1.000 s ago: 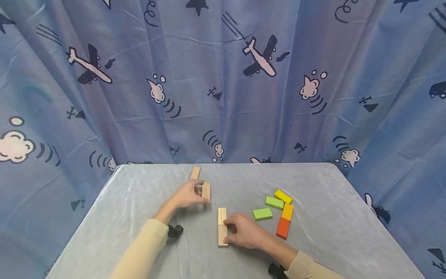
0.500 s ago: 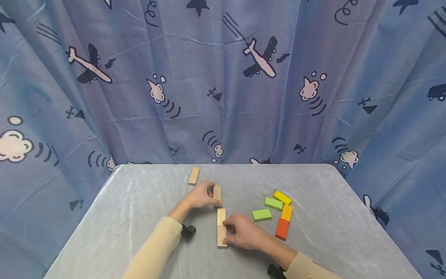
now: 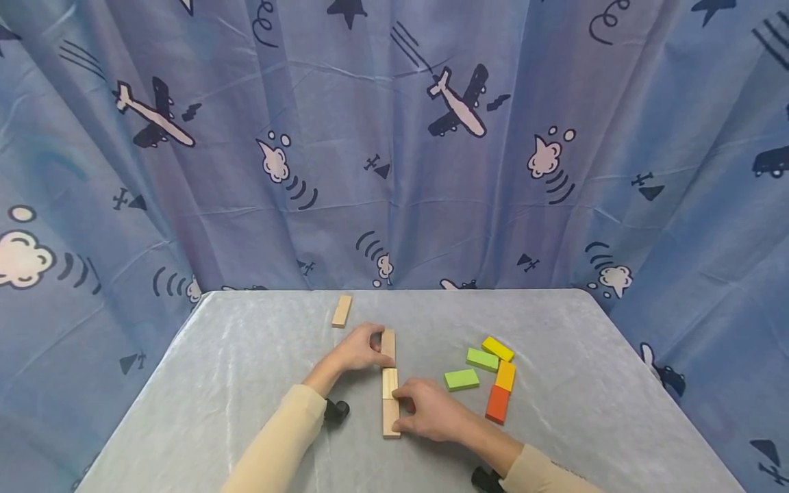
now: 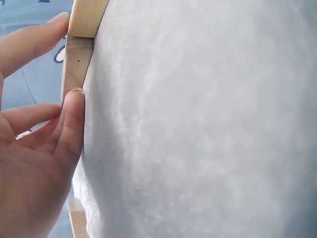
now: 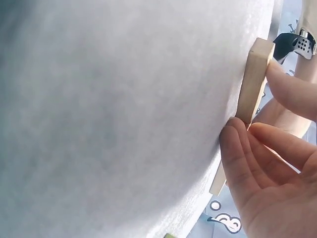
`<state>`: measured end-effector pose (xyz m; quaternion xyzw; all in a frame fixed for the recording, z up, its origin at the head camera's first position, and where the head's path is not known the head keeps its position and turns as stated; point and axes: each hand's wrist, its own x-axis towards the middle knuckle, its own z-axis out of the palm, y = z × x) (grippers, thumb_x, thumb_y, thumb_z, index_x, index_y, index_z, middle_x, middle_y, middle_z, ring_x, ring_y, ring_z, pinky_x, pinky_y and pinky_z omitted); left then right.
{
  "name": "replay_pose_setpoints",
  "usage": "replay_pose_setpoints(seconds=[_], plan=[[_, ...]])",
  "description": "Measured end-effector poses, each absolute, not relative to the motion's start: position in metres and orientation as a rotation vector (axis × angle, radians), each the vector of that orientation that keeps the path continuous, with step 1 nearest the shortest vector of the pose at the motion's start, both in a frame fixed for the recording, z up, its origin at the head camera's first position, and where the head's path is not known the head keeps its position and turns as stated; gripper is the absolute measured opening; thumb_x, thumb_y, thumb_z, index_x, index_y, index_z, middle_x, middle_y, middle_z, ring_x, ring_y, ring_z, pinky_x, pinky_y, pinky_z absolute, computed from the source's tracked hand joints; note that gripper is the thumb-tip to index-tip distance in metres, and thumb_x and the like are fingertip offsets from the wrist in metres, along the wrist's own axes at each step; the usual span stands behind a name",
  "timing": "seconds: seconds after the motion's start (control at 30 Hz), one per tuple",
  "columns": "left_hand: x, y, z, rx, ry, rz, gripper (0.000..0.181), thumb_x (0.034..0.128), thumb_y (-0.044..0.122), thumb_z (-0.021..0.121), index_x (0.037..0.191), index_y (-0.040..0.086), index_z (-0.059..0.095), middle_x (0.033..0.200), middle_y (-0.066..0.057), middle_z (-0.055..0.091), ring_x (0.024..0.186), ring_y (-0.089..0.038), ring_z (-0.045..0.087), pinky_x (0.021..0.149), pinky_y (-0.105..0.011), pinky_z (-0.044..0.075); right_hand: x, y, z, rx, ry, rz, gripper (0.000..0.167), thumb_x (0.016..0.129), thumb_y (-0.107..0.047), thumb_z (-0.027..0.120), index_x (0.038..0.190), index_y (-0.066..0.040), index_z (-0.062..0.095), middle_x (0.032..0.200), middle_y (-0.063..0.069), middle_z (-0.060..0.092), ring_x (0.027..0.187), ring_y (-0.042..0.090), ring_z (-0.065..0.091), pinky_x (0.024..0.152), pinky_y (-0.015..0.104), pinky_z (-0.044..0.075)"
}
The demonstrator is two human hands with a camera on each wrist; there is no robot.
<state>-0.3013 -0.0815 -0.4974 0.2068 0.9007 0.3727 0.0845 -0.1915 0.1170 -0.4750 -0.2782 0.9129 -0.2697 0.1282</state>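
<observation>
Three plain wooden blocks lie end to end in a line at the middle of the table in the head view: a far block, a middle block and a near block. My left hand holds the far block from its left side, thumb towards the near end and fingertips towards the other. In the left wrist view that wooden block meets its neighbour's end. My right hand grips the near block from the right, with fingertips by its joint with the middle one. The right wrist view shows this block against thumb and fingers.
Another plain block lies at the far left. To the right are two green blocks, a yellow block, an orange block and a red block. A patterned curtain hangs behind the table.
My left hand has carried the far block rightwards and slightly nearer, up to the end of the middle block. The right hand has stayed at the near block.
</observation>
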Motion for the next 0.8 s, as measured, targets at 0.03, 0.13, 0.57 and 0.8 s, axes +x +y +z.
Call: replay_pose_setpoints(seconds=[0.03, 0.13, 0.57, 0.8], plan=[[-0.3012, -0.0816, -0.4973, 0.614, 2.687, 1.112, 0.082, 0.0765, 0.029, 0.088, 0.14, -0.008, 0.052, 0.095, -0.009, 0.062, 0.074, -0.013, 0.054, 0.069, -0.027, 0.047, -0.1915, 0.117, -0.4746, -0.815, 2.659, -0.781, 0.049, 0.079, -0.027, 0.086, 0.118, -0.001, 0.072, 0.084, -0.005, 0.061, 0.07, 0.001, 0.048, 0.061, 0.018, 0.042], [-0.3013, -0.0811, -0.4986, 0.609, 2.695, 1.102, 0.081, 0.0768, 0.029, 0.088, 0.141, -0.007, 0.052, 0.096, -0.008, 0.061, 0.074, -0.012, 0.054, 0.069, -0.027, 0.046, -0.1917, 0.117, -0.4745, -0.817, 2.655, -0.786, 0.049, 0.079, -0.026, 0.087, 0.118, -0.001, 0.072, 0.084, -0.004, 0.061, 0.07, 0.002, 0.048, 0.061, 0.019, 0.042], [-0.2986, -0.0757, -0.4979, 0.566, 2.728, 1.061, 0.082, 0.0755, 0.04, 0.088, 0.139, 0.001, 0.054, 0.107, -0.008, 0.062, 0.081, -0.013, 0.055, 0.073, -0.03, 0.048, -0.1916, 0.1184, -0.4747, -0.787, 2.656, -0.791, 0.049, 0.079, -0.026, 0.086, 0.119, -0.001, 0.072, 0.085, -0.004, 0.061, 0.07, 0.002, 0.048, 0.06, 0.019, 0.041], [-0.298, -0.0795, -0.4979, 0.541, 2.721, 1.069, 0.08, 0.0749, 0.038, 0.089, 0.138, 0.002, 0.055, 0.109, -0.007, 0.062, 0.082, -0.013, 0.056, 0.073, -0.029, 0.048, -0.1921, 0.1165, -0.4751, -0.78, 2.645, -0.78, 0.049, 0.08, -0.027, 0.086, 0.12, -0.002, 0.072, 0.085, -0.004, 0.061, 0.07, 0.002, 0.048, 0.061, 0.018, 0.041]])
